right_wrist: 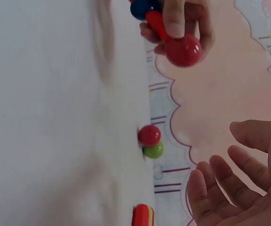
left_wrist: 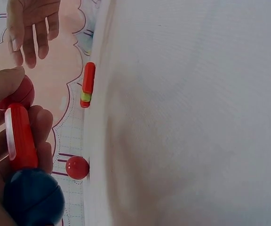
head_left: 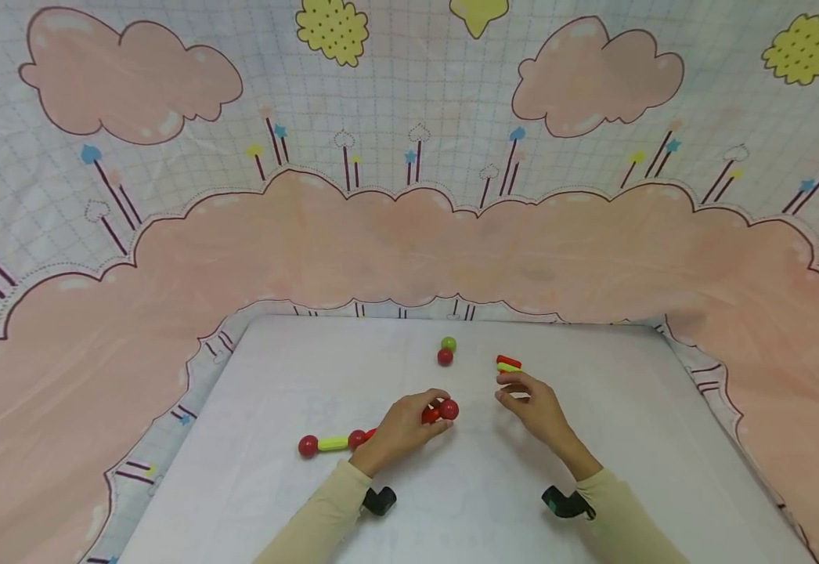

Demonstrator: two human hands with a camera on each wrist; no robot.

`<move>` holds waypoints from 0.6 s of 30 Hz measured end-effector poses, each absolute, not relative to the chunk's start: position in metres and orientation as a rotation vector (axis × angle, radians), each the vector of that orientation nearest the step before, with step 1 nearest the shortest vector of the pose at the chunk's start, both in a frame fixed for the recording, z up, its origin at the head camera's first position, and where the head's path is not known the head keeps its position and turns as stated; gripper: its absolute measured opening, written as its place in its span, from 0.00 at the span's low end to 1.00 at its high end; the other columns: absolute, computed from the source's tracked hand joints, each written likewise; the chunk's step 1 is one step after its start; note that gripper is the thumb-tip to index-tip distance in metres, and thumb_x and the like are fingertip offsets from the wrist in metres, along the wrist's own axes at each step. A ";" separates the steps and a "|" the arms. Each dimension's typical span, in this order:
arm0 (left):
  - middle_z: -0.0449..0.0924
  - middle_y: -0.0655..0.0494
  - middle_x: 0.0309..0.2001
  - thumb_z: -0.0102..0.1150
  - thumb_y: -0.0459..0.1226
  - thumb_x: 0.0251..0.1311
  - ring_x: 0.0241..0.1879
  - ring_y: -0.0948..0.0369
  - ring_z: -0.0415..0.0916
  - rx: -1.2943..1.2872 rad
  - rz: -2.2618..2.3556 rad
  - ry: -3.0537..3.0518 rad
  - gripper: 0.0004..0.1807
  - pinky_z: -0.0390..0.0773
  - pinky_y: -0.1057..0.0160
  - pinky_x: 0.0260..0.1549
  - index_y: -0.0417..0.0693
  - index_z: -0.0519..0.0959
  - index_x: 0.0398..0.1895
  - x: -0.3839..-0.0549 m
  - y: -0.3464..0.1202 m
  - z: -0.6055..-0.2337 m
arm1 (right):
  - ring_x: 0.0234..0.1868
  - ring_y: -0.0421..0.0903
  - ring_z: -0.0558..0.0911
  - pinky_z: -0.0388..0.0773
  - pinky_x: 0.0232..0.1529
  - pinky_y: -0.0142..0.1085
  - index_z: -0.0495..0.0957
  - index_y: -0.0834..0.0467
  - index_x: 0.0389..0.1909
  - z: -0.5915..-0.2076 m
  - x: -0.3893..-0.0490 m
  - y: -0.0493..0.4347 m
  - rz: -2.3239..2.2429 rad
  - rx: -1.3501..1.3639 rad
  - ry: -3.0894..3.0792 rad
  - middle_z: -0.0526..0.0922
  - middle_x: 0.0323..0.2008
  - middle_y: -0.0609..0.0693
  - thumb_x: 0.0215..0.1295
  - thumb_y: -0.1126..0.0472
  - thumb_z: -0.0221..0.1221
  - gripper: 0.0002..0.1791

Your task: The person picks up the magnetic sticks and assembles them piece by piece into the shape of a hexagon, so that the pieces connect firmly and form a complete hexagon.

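Observation:
My left hand point(head_left: 404, 427) grips a chain of toy balls and rods, thumb on the red end ball point(head_left: 449, 409). In the left wrist view, a red rod point(left_wrist: 21, 136) lies along the fingers, between that ball and a blue ball point(left_wrist: 34, 197). The chain runs out to the left past the wrist, through another red ball point(head_left: 356, 439) and a yellow-green rod point(head_left: 333, 443), to a red ball point(head_left: 308, 446). My right hand point(head_left: 538, 411) holds nothing; its fingers are spread and relaxed, just in front of a few loose rods point(head_left: 509, 361), red and yellow-green.
A loose red ball point(head_left: 445, 357) and a green ball point(head_left: 449, 343) sit together towards the back of the white table point(head_left: 240, 470). A patterned cloth point(head_left: 409, 251) hangs behind it. Each wrist wears a dark camera point(head_left: 380, 501).

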State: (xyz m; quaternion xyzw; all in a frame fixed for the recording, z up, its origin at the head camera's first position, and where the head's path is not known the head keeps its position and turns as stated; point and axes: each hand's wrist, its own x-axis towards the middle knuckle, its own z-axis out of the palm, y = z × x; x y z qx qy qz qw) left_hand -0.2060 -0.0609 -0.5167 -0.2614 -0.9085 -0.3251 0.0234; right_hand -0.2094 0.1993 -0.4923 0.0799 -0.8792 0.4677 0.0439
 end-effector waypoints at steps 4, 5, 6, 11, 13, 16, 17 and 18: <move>0.84 0.59 0.47 0.65 0.48 0.61 0.43 0.63 0.77 -0.817 -1.017 -2.801 0.22 0.78 0.64 0.46 0.57 0.75 0.57 -0.207 -0.061 -0.517 | 0.52 0.55 0.82 0.81 0.48 0.39 0.79 0.61 0.52 -0.491 -0.214 0.209 1.376 0.256 -2.680 0.84 0.50 0.59 0.64 0.61 0.64 0.17; 0.84 0.59 0.47 0.65 0.47 0.61 0.43 0.64 0.77 -0.820 -1.019 -2.802 0.21 0.78 0.64 0.46 0.57 0.75 0.57 -0.207 -0.061 -0.517 | 0.52 0.56 0.82 0.81 0.49 0.39 0.79 0.61 0.52 -0.492 -0.216 0.211 1.377 0.247 -2.678 0.84 0.51 0.58 0.64 0.61 0.64 0.17; 0.84 0.59 0.47 0.65 0.47 0.61 0.43 0.64 0.77 -0.821 -1.022 -2.805 0.21 0.78 0.65 0.46 0.58 0.75 0.57 -0.207 -0.062 -0.517 | 0.52 0.56 0.82 0.80 0.49 0.40 0.79 0.61 0.52 -0.493 -0.217 0.214 1.368 0.241 -2.681 0.84 0.51 0.58 0.64 0.61 0.64 0.17; 0.84 0.59 0.47 0.65 0.47 0.61 0.43 0.64 0.76 -0.814 -1.054 -2.832 0.21 0.78 0.66 0.45 0.58 0.75 0.57 -0.206 -0.062 -0.515 | 0.54 0.58 0.80 0.79 0.52 0.46 0.78 0.61 0.54 -0.499 -0.224 0.223 1.350 0.149 -2.706 0.80 0.55 0.61 0.64 0.62 0.63 0.18; 0.84 0.59 0.47 0.65 0.46 0.61 0.43 0.64 0.76 -0.811 -1.063 -2.836 0.21 0.78 0.66 0.45 0.58 0.75 0.57 -0.205 -0.061 -0.514 | 0.55 0.59 0.79 0.79 0.53 0.49 0.78 0.62 0.55 -0.502 -0.226 0.226 1.332 0.107 -2.716 0.78 0.57 0.62 0.64 0.61 0.63 0.18; 0.84 0.59 0.48 0.65 0.47 0.61 0.43 0.64 0.76 -0.810 -1.058 -2.839 0.22 0.78 0.66 0.46 0.58 0.75 0.57 -0.205 -0.061 -0.513 | 0.56 0.60 0.78 0.78 0.54 0.51 0.77 0.62 0.56 -0.506 -0.231 0.230 1.337 0.039 -2.719 0.77 0.59 0.63 0.65 0.60 0.63 0.20; 0.84 0.59 0.48 0.65 0.46 0.61 0.44 0.64 0.76 -0.809 -1.059 -2.841 0.22 0.78 0.66 0.46 0.58 0.75 0.58 -0.205 -0.061 -0.513 | 0.57 0.60 0.77 0.77 0.54 0.51 0.77 0.61 0.56 -0.508 -0.232 0.231 1.340 0.020 -2.723 0.76 0.59 0.63 0.65 0.60 0.63 0.20; 0.84 0.59 0.48 0.65 0.46 0.61 0.44 0.64 0.76 -0.809 -1.060 -2.841 0.22 0.78 0.66 0.46 0.58 0.75 0.58 -0.205 -0.061 -0.513 | 0.57 0.60 0.77 0.77 0.55 0.51 0.77 0.61 0.57 -0.509 -0.233 0.232 1.345 0.005 -2.728 0.76 0.59 0.63 0.65 0.59 0.62 0.20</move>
